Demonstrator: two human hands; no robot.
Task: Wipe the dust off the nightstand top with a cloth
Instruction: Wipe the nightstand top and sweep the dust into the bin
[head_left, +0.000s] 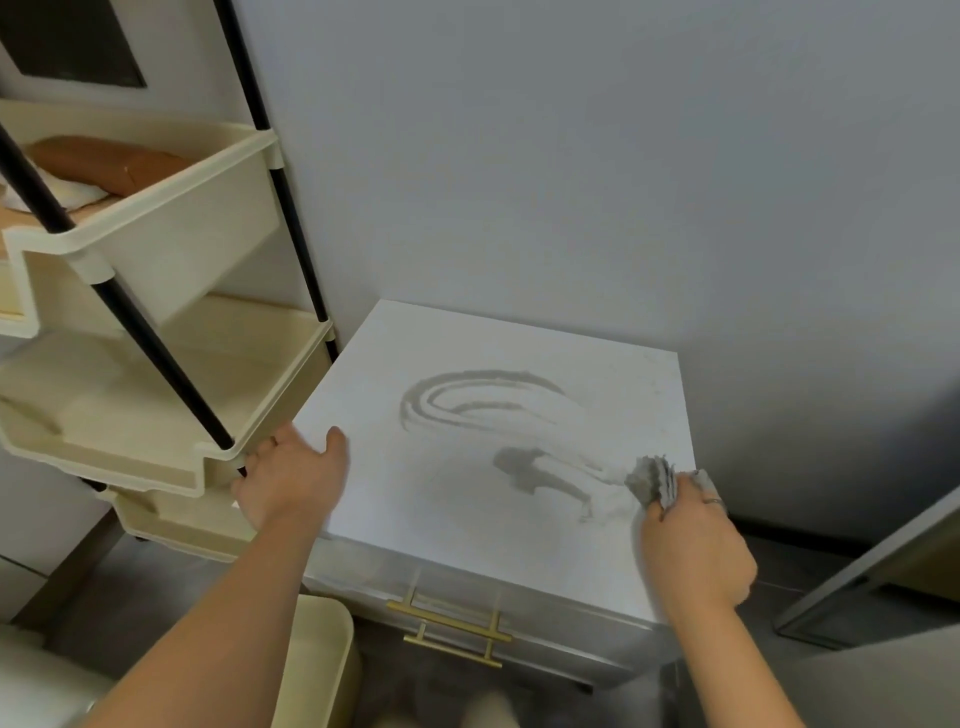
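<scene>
Two bare hands work over the white nightstand top, a surface set against a grey wall. Right hand, at the surface's right edge, has its grip clenched around a crumpled grey cloth, which touches the top; a ring shows on one finger. Grey dust lies in a curved band near the middle of the surface, with a darker patch nearer the cloth and a paler streak running between them. Left hand rests at the front-left corner with its grip released, thumb lying on the top and fingers spread toward the neighbouring cream tiered rack. That rack, carried on black poles, stands just beside the nightstand's left side, its lower tray touching or nearly touching the corner; a brown item lies in its upper tray. Gold handles cross the drawer fronts below. A cream bin stands on the floor at the near left.
</scene>
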